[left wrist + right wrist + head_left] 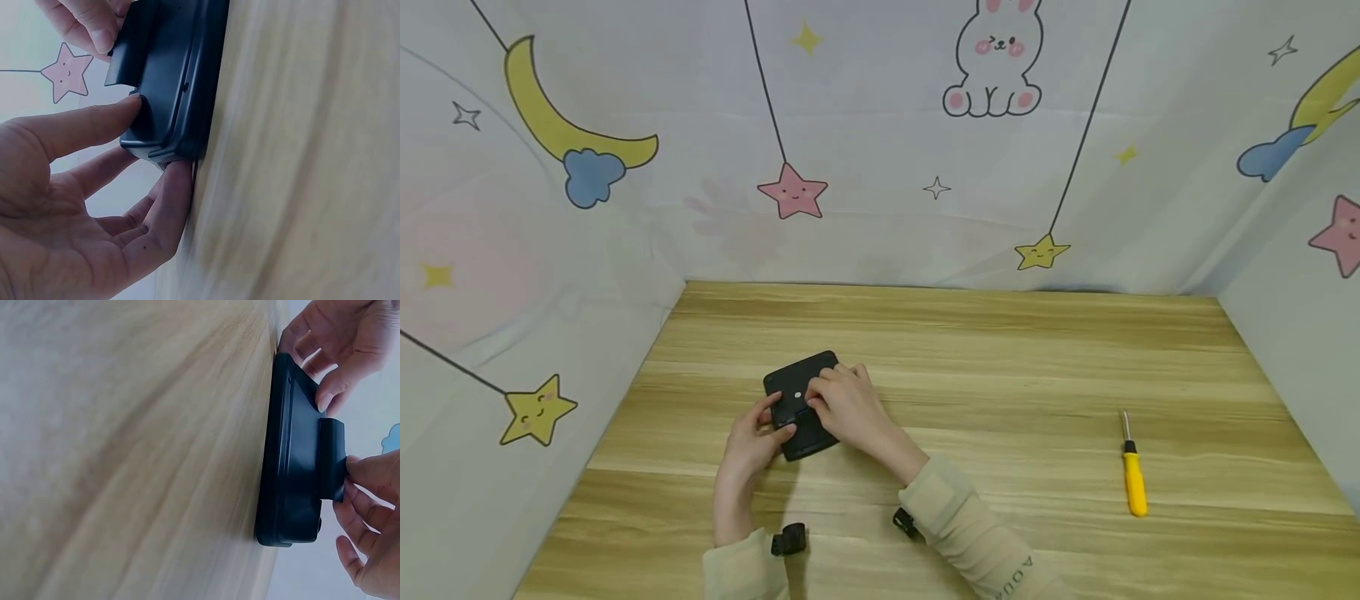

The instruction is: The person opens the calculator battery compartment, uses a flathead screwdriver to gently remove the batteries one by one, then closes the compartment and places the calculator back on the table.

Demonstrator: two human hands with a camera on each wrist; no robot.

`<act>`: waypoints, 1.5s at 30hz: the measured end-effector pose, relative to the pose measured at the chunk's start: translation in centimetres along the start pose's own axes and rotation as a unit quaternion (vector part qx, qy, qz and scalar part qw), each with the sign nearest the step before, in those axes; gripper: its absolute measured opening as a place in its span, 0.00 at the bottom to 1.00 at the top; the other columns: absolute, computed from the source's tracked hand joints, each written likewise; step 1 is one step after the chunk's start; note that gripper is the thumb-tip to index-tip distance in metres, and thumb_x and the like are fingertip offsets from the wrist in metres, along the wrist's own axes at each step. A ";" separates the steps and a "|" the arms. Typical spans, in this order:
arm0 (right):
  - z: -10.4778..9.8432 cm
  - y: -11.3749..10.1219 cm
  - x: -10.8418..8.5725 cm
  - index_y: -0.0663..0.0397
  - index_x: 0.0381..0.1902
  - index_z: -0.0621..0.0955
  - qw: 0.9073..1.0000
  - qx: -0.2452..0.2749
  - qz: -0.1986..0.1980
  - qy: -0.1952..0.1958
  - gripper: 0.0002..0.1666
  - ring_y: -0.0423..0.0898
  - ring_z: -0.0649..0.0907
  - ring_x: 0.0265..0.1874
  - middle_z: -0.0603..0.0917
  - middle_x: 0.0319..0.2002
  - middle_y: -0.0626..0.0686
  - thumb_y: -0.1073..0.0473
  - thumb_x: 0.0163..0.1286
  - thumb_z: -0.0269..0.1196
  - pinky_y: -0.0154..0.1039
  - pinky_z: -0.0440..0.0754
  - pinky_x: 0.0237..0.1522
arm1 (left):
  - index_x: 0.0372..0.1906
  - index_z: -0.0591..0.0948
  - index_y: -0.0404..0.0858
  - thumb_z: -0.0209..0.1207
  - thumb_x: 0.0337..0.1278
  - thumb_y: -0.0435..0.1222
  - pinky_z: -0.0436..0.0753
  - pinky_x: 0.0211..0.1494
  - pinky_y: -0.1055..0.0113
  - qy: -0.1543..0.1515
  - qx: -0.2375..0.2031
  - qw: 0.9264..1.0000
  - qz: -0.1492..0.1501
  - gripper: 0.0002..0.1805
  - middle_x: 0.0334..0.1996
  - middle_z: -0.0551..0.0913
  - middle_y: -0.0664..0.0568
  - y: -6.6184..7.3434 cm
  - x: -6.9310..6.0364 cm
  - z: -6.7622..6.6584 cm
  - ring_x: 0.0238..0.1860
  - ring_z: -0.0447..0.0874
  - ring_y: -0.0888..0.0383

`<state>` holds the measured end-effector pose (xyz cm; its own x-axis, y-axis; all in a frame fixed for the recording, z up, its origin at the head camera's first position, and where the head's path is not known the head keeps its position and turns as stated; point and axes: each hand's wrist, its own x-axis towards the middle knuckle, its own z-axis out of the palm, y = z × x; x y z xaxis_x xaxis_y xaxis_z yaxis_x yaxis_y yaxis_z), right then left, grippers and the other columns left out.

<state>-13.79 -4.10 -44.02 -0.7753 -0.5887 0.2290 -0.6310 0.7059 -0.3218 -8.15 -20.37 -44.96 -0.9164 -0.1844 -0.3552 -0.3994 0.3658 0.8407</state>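
A flat black device [805, 375] with rounded corners lies on the table, its back face up. My left hand [752, 437] grips the device's near left end, thumb on the back face and fingers at the lower edge. Between thumb and fingers, my right hand [853, 408] pinches a small curved black cover [332, 459]. In the right wrist view this cover stands up at an angle from the device's back; whether it still touches along one edge I cannot tell. A small round light spot [797, 395] shows on the back face.
To the right on the wooden table [1000, 375] lies a screwdriver [1135, 483] with a yellow handle, its metal shaft pointing away. White cloth walls [880, 242] printed with stars, moons and a rabbit stand at the back and both sides.
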 end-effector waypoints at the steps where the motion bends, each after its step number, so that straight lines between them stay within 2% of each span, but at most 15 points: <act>1: 0.0 0.0 0.0 0.40 0.34 0.84 1.000 0.000 0.000 0.001 0.05 0.40 0.76 0.36 0.82 0.34 0.41 0.52 0.69 0.61 0.40 0.69 0.47 | 0.72 0.61 0.37 0.58 0.60 0.28 0.78 0.36 0.71 0.001 -0.001 1.000 -0.001 0.35 0.57 0.69 0.31 0.0 0.0 0.0 0.48 0.80 0.47; 13: -0.7 0.7 0.2 0.42 0.35 0.84 0.999 0.021 0.026 0.005 0.05 0.40 0.79 0.38 0.83 0.33 0.41 0.53 0.68 0.61 0.42 0.70 0.51 | 0.72 0.62 0.36 0.58 0.59 0.27 0.78 0.36 0.71 0.001 -0.005 1.000 0.002 0.35 0.56 0.69 0.30 0.1 0.0 0.0 0.47 0.80 0.49; 24: -0.9 1.5 -0.1 0.43 0.33 0.84 0.996 0.053 0.062 0.019 0.04 0.38 0.79 0.33 0.85 0.31 0.42 0.54 0.67 0.63 0.40 0.68 0.47 | 0.72 0.62 0.36 0.58 0.60 0.27 0.77 0.37 0.71 0.003 -0.001 1.000 0.006 0.35 0.56 0.69 0.30 0.0 0.1 0.1 0.50 0.80 0.44; 32: -1.3 2.2 -0.3 0.47 0.31 0.85 0.993 0.073 0.094 0.026 0.04 0.38 0.79 0.28 0.86 0.28 0.44 0.56 0.66 0.64 0.40 0.69 0.45 | 0.71 0.63 0.36 0.59 0.60 0.27 0.73 0.34 0.72 0.007 0.002 1.000 0.006 0.34 0.55 0.68 0.32 0.0 0.0 0.0 0.40 0.76 0.54; 39: -1.4 3.0 -0.5 0.47 0.29 0.85 0.992 0.070 0.103 0.036 0.05 0.38 0.79 0.24 0.85 0.24 0.43 0.57 0.64 0.64 0.41 0.71 0.43 | 0.72 0.62 0.37 0.58 0.60 0.27 0.74 0.35 0.72 0.003 0.000 1.000 0.003 0.35 0.56 0.67 0.31 0.0 -0.1 0.1 0.45 0.77 0.50; 45: -1.6 3.6 -0.8 0.48 0.28 0.84 0.990 0.074 0.120 0.028 0.05 0.38 0.76 0.22 0.84 0.22 0.43 0.58 0.64 0.63 0.43 0.72 0.45 | 0.72 0.61 0.36 0.58 0.60 0.27 0.74 0.35 0.72 0.005 -0.002 1.000 0.001 0.35 0.55 0.67 0.32 0.1 -0.1 0.1 0.43 0.76 0.52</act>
<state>-15.51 -0.47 -43.86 -0.9053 -0.3851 0.1791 -0.4207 0.7551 -0.5028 -8.05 -20.23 -44.90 -0.9168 -0.1930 -0.3497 -0.3978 0.3624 0.8429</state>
